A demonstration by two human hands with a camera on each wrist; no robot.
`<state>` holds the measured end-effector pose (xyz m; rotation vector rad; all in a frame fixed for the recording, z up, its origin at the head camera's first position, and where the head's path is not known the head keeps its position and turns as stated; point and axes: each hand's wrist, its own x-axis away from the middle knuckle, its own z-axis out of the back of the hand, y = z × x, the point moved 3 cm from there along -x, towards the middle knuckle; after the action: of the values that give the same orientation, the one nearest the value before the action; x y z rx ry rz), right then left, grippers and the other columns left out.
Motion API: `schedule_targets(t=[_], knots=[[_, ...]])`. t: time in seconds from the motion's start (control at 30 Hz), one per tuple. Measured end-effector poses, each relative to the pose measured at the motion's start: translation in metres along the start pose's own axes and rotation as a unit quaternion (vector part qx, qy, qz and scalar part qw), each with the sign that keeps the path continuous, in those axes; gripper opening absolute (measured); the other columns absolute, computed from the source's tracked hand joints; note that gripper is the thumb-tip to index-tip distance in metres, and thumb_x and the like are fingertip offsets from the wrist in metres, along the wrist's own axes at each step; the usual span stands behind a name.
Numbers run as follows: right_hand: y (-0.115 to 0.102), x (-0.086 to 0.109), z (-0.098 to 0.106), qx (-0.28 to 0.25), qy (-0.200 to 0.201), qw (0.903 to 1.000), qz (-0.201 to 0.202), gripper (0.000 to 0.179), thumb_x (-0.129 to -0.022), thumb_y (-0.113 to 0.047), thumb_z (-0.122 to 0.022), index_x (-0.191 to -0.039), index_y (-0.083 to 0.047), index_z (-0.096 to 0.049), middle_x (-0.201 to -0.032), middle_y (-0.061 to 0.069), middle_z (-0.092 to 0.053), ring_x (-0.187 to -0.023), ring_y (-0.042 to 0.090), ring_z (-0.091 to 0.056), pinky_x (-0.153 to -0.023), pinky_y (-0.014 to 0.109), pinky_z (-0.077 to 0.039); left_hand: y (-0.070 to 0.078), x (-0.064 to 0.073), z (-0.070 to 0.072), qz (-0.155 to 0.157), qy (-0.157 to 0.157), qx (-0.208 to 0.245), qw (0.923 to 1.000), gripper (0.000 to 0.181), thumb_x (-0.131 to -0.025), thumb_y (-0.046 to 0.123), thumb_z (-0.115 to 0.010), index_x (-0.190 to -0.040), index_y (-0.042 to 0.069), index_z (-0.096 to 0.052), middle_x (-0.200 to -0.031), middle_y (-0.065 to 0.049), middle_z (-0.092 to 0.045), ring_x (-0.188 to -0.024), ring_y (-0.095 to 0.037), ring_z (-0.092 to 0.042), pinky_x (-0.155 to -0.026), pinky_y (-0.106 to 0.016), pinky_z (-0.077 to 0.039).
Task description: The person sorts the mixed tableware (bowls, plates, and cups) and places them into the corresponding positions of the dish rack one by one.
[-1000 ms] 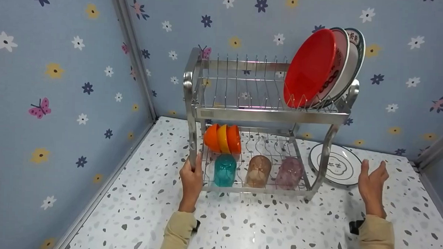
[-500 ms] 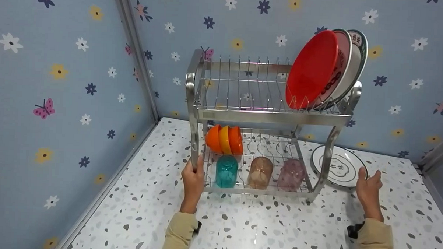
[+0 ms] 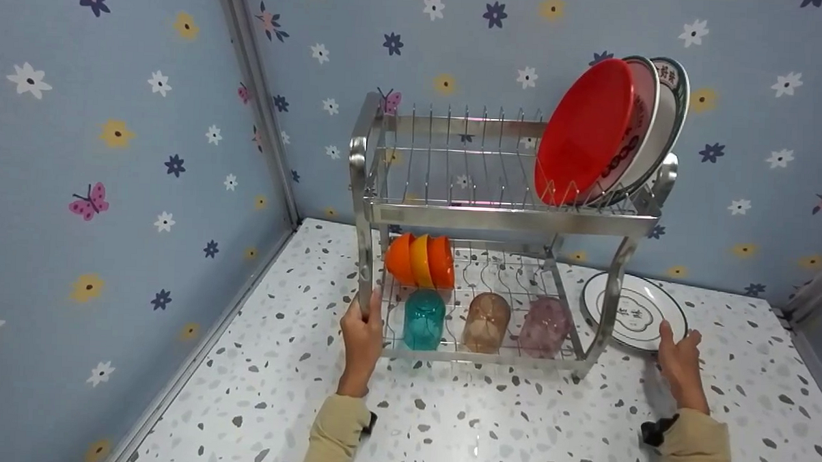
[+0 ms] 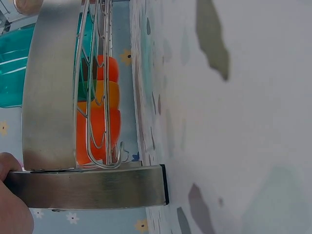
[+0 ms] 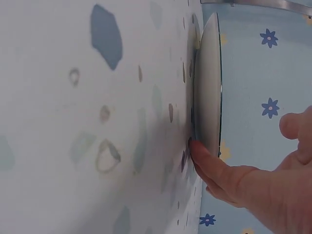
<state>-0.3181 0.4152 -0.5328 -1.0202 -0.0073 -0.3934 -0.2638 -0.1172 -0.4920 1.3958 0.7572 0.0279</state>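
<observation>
A two-tier metal dish rack (image 3: 514,219) stands on the speckled tabletop. My left hand (image 3: 363,337) grips its left front leg near the bottom; in the left wrist view only part of the thumb side shows beside that metal leg (image 4: 92,189). To the right of the rack lies a white plate (image 3: 644,304) with a dark rim and a printed centre. My right hand (image 3: 681,367) is at the plate's near right edge. In the right wrist view its fingertips (image 5: 200,150) touch the underside of the plate's rim (image 5: 208,87), while the thumb (image 5: 291,126) stays apart from it.
Several plates, a red one (image 3: 582,134) in front, lean at the upper tier's right end. Orange and yellow bowls (image 3: 420,262) sit on the lower tier behind a teal glass (image 3: 424,320), an amber glass (image 3: 487,322) and a pink glass (image 3: 544,326). Flowered walls (image 3: 143,263) enclose the table.
My right hand has moved left and closer, from beside the plate to its rim. The left hand keeps its grip on the rack's leg. The whole head view has shifted slightly.
</observation>
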Motion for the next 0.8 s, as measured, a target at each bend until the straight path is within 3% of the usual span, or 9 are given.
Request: schedule_targets(t=[0.23, 0.37, 0.47, 0.7, 0.8], knots=[[0.006, -0.004, -0.002, -0.024, -0.009, 0.9993, -0.028, 0.089, -0.107, -0.051, -0.021, -0.152, 0.012, 0.023, -0.161, 0.038, 0.015, -0.152, 0.049, 0.007, -0.123, 0.055, -0.002, -0.002, -0.001, 0.001, 0.0, 0.002, 0.006, 1.0, 0.037, -0.104, 0.004, -0.059, -0.071, 0.01, -0.043, -0.059, 0.007, -0.033, -0.051, -0.008, -0.03, -0.049, -0.022, -0.02], [0.013, -0.004, -0.005, -0.04, 0.009, 0.9986, -0.034, 0.081, -0.109, -0.039, -0.029, -0.154, 0.018, 0.005, -0.157, 0.042, -0.014, -0.147, 0.046, -0.023, -0.121, 0.051, -0.023, -0.003, 0.001, 0.001, -0.002, 0.002, 0.002, 1.0, 0.037, -0.103, 0.004, -0.059, -0.071, 0.011, -0.043, -0.06, 0.007, -0.032, -0.051, -0.008, -0.03, -0.049, -0.022, -0.021], [0.017, -0.006, -0.008, -0.048, 0.031, 0.9975, -0.041, 0.075, -0.108, -0.031, -0.035, -0.153, 0.02, -0.005, -0.151, 0.04, -0.027, -0.134, 0.042, -0.035, -0.112, 0.05, -0.033, -0.003, 0.002, 0.001, -0.004, 0.005, -0.004, 1.0, 0.036, -0.103, 0.004, -0.059, -0.071, 0.012, -0.043, -0.061, 0.008, -0.032, -0.052, -0.008, -0.03, -0.05, -0.022, -0.021], [0.018, -0.013, -0.009, -0.061, 0.067, 0.9943, -0.056, 0.077, -0.102, -0.021, -0.05, -0.153, 0.02, -0.008, -0.16, 0.04, -0.014, -0.151, 0.048, -0.018, -0.124, 0.048, -0.018, -0.003, 0.001, 0.001, -0.005, 0.003, -0.002, 1.0, 0.035, -0.103, 0.004, -0.059, -0.072, 0.011, -0.044, -0.062, 0.007, -0.033, -0.053, -0.008, -0.031, -0.051, -0.022, -0.022], [0.018, -0.014, -0.01, -0.069, 0.082, 0.9924, -0.061, 0.075, -0.1, -0.015, -0.051, -0.153, 0.021, -0.012, -0.158, 0.041, -0.019, -0.149, 0.049, -0.023, -0.123, 0.048, -0.022, -0.003, 0.001, 0.001, -0.005, 0.001, -0.002, 1.0, 0.035, -0.103, 0.004, -0.059, -0.072, 0.01, -0.045, -0.061, 0.007, -0.034, -0.053, -0.008, -0.032, -0.05, -0.022, -0.023]])
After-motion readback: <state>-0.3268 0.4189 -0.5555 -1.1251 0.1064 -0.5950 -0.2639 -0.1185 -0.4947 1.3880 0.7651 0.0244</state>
